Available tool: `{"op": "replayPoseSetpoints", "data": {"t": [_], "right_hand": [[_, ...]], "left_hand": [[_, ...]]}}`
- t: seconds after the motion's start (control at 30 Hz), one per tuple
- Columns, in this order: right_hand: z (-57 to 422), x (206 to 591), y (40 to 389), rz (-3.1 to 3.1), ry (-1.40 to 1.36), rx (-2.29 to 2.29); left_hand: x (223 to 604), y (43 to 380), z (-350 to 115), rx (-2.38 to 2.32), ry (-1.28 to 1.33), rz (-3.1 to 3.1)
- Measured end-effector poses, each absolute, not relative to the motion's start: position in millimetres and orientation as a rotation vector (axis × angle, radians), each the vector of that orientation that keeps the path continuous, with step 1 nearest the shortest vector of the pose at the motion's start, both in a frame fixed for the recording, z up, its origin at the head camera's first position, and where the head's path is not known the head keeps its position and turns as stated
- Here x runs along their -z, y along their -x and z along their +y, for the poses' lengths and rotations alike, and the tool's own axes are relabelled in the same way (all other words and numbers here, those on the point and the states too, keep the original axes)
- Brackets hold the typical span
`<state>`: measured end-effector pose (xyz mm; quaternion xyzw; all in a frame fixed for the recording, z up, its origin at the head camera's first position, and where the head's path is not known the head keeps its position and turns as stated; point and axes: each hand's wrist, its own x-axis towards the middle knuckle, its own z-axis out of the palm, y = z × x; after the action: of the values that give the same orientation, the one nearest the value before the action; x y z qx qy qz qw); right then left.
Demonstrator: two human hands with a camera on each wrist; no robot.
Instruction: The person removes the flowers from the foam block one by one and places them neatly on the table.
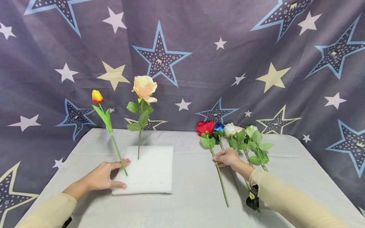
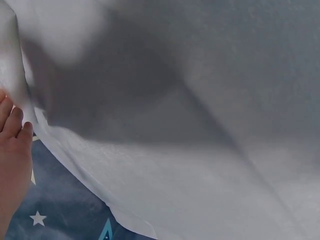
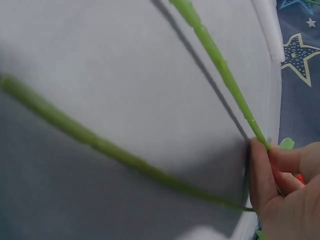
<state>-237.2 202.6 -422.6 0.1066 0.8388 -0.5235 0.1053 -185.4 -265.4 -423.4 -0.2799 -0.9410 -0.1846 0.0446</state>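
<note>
A white foam block [image 1: 151,177] lies on the table; my left hand [image 1: 104,175] rests at its left edge, fingers extended and thumb spread along the top. A yellow-orange tulip [image 1: 97,96] leans left from the foam, its stem passing in front of the left fingers. Behind it a peach rose [image 1: 144,87] stands nearly upright in the block. In the left wrist view, the left hand [image 2: 15,150] touches the foam's side [image 2: 10,60]. On the right, my right hand [image 1: 228,157] pinches the green stem of a red rose [image 1: 205,127]; the right wrist view shows this stem [image 3: 225,75] between thumb and fingers.
Beside the right hand lie a blue flower [image 1: 218,127], a white rose [image 1: 230,129] and a pale green-white rose [image 1: 251,130], their stems running toward the front. A grey cloth covers the table [image 1: 194,190]. A star-patterned curtain [image 1: 188,38] hangs behind.
</note>
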Motion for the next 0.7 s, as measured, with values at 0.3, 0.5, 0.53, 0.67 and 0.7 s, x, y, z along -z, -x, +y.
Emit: {"op": "replayPoseSetpoints", "data": {"t": [0.3,0.5,0.53,0.67,0.7], "right_hand": [[199.0,424.0,241.1,2.647,-0.346,1.404],[196.4,418.9,239.8,2.665,-0.339,1.383],[196.1,417.7,239.8,2.669,-0.345,1.382],[195.7,411.1,240.5,2.707,-0.318,1.365],[195.4,408.4,240.9,2.722,-0.304,1.346]], "left_hand": [[423.9,186.3,-264.9,0.571,0.855,-2.869],[425.3,185.7,-264.5,0.557,0.865,-2.855],[425.2,185.4,-264.5,0.555,0.869,-2.853],[423.2,184.6,-264.8,0.56,0.876,-2.853],[422.4,184.5,-264.9,0.561,0.877,-2.859]]}}
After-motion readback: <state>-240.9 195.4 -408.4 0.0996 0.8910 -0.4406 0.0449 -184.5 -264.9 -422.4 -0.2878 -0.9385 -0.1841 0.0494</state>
